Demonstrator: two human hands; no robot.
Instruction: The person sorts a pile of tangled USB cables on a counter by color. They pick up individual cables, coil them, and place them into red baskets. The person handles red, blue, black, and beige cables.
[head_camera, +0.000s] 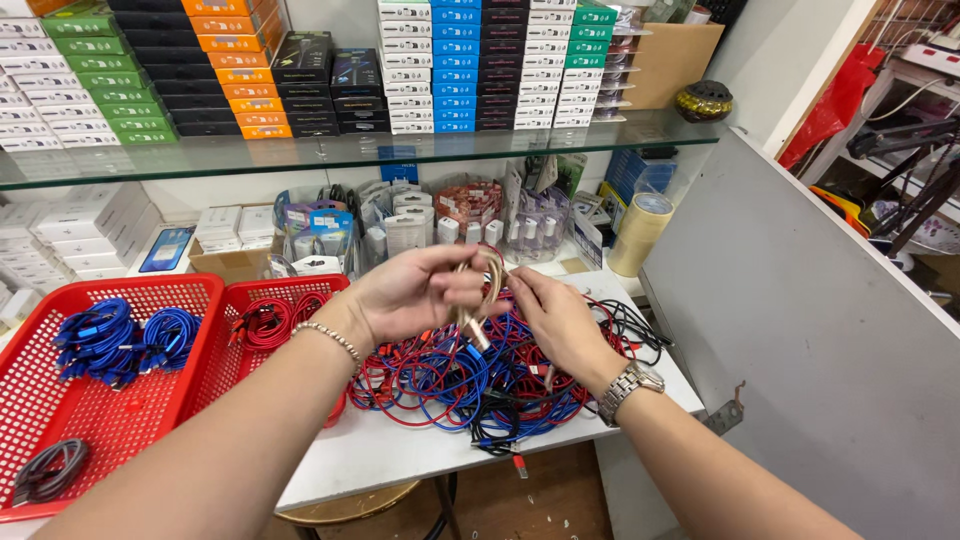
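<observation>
Both hands sit right above the tangled pile of red, blue and black cables (470, 375). Left hand (410, 295) and right hand (555, 320) each pinch a looped beige cable (487, 290) between thumb and fingertips. Two red baskets (150, 370) sit left of the pile.

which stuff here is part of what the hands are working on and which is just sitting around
In use:
- gold cable, coiled between left hand and right hand
- tangled cable pile
- red baskets holding sorted cables

Lying about:
- tape roll
- stacked boxes on glass shelf
- packaged accessories
</observation>
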